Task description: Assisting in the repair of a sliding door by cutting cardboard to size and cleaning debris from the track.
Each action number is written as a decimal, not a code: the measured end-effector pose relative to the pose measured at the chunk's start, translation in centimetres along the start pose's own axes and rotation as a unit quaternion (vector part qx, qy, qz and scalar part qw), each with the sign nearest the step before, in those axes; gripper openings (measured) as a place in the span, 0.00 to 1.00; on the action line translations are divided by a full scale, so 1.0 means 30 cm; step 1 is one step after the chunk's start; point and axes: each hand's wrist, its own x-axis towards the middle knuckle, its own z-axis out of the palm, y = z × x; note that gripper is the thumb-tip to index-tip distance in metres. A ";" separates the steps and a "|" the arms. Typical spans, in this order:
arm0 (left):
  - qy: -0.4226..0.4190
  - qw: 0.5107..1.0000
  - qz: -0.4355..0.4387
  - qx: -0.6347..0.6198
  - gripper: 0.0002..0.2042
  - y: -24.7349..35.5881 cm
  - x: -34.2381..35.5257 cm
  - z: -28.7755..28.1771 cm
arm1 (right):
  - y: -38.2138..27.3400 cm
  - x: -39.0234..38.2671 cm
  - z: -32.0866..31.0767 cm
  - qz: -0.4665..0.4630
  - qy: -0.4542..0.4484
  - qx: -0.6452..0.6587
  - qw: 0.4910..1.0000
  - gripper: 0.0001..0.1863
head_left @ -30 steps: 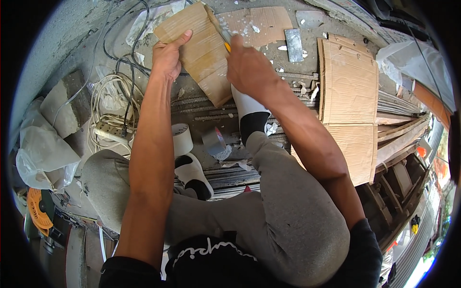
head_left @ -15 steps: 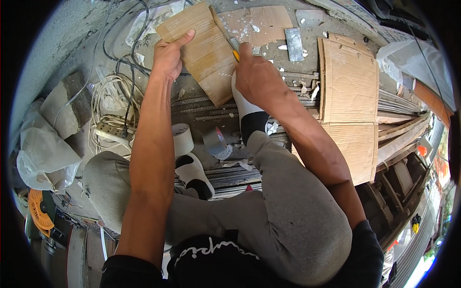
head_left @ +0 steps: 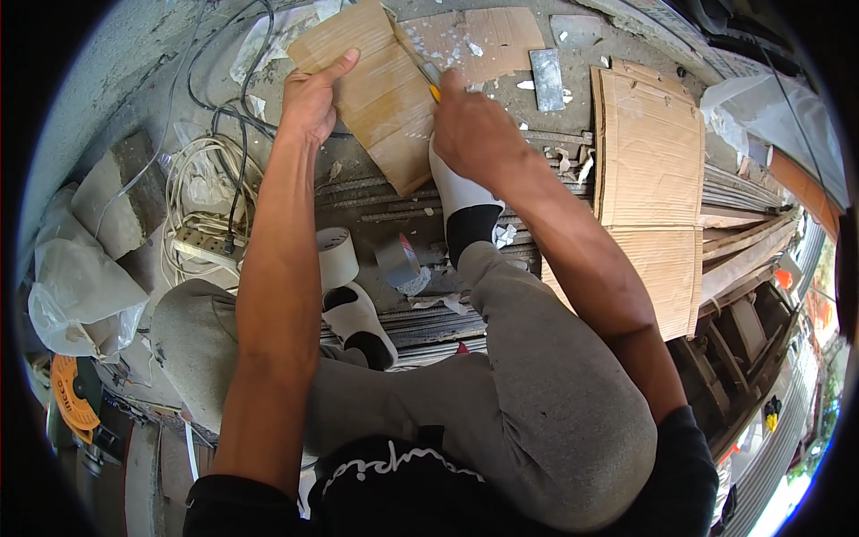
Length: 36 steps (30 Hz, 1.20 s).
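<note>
A brown piece of cardboard (head_left: pixel 376 98) is tilted up in front of me. My left hand (head_left: pixel 310 100) grips its left edge, thumb on top and fingers behind. In my right hand (head_left: pixel 476 130) is a yellow utility knife (head_left: pixel 435 90), fist closed round its handle. The blade lies along the cardboard's right edge. Beneath and behind, a flat cardboard scrap (head_left: pixel 474 40) with white bits on it rests on the floor. A grey rectangular plate (head_left: pixel 547 79) lies to the right of my right hand.
Two tape rolls, one white (head_left: pixel 336 257) and one silver (head_left: pixel 397 261), stand between my legs. A power strip (head_left: pixel 206 243) with coiled cable sits left. Large folded cardboard (head_left: pixel 649 152) leans over bars and planks at right. An orange-guarded power tool (head_left: pixel 73 394) is at lower left.
The knife and my right hand have shifted slightly up and left along the cardboard's edge. My left hand keeps its grip and has moved up a little with the cardboard.
</note>
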 end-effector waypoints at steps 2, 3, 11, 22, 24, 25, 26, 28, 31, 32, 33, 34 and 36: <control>-0.004 1.000 0.000 -0.002 0.17 -0.007 0.002 0.013 | -0.005 0.077 0.010 -0.001 0.009 0.005 1.000 0.15; -0.007 1.000 0.002 -0.005 0.17 -0.012 0.002 0.026 | 0.000 0.093 0.011 -0.005 0.018 0.009 1.000 0.15; 0.016 1.000 0.019 0.003 0.17 -0.003 0.004 0.003 | 0.022 -0.063 0.025 0.029 -0.006 0.034 0.999 0.12; 0.005 0.999 -0.022 -0.027 0.23 -0.032 -0.005 -0.026 | 0.032 -0.055 0.024 -0.015 0.027 0.014 0.999 0.14; -0.007 0.998 -0.054 0.034 0.27 -0.065 -0.021 -0.032 | 0.024 -0.078 -0.008 -0.006 0.015 0.041 0.999 0.16; -0.008 0.998 -0.056 0.033 0.27 -0.073 -0.028 -0.027 | 0.028 -0.080 -0.005 -0.004 0.014 0.040 0.999 0.16; -0.018 0.998 -0.057 0.016 0.27 -0.080 -0.035 -0.022 | 0.033 -0.080 0.000 -0.020 0.029 0.044 0.998 0.17; -0.026 0.998 -0.058 -0.001 0.27 -0.087 -0.040 -0.016 | 0.032 -0.074 0.004 -0.037 0.043 0.047 0.997 0.18; -0.034 0.998 -0.060 -0.001 0.27 -0.090 -0.040 -0.014 | 0.023 -0.063 0.012 -0.031 0.050 0.036 0.998 0.17; -0.030 0.997 -0.065 -0.005 0.26 -0.090 -0.041 -0.014 | 0.028 -0.063 0.024 -0.035 0.057 0.035 0.997 0.17; -0.027 0.997 -0.070 -0.008 0.26 -0.089 -0.042 -0.014 | 0.032 -0.063 0.032 -0.039 0.064 0.034 0.997 0.17; -0.026 0.997 -0.069 -0.008 0.26 -0.088 -0.044 -0.013 | 0.035 -0.066 0.035 -0.040 0.064 0.034 0.997 0.17; -0.029 0.997 -0.066 -0.006 0.26 -0.084 -0.047 -0.013 | 0.041 -0.077 0.035 -0.041 0.071 0.042 0.996 0.18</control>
